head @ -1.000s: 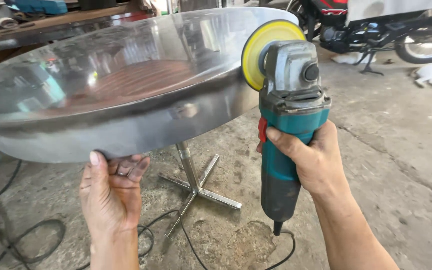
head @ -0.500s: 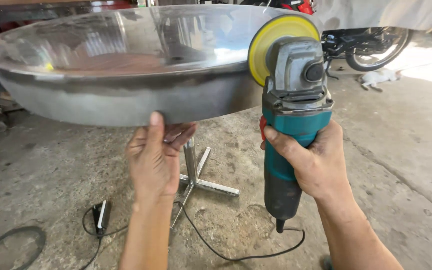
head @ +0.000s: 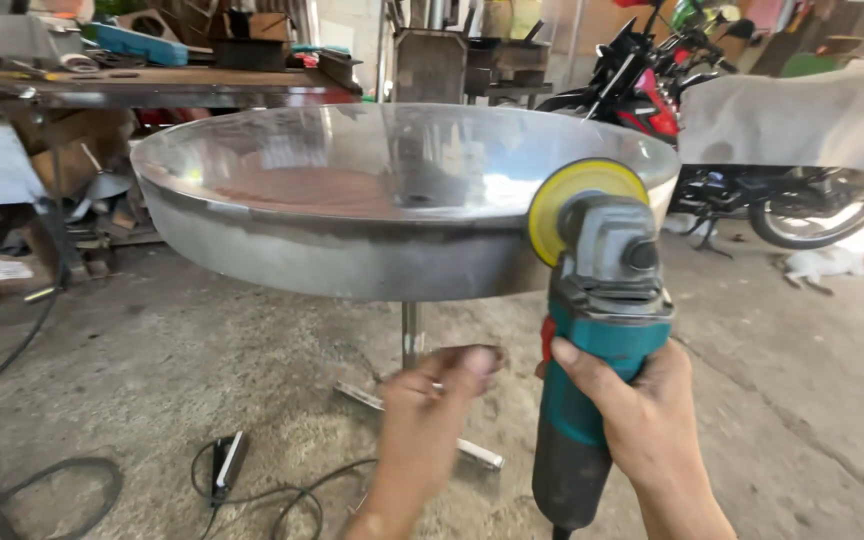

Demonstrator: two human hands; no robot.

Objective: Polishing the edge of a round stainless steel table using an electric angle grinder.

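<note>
Fingers (head: 472, 362) of the left hand (head: 430, 415) are seen blurred, loosely curled, holding nothing, below the pan (head: 352, 250) on its stand (head: 411, 335). Farther right, the grinder (head: 597, 340) is gripped firmly by the right hand (head: 642, 415), its yellow disc (head: 582, 195) set against the pan's rim.

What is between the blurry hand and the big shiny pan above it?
Nothing, in the head view: the left hand hangs below the metal pan, apart from its wall. Behind that gap only the stand's post shows.
</note>
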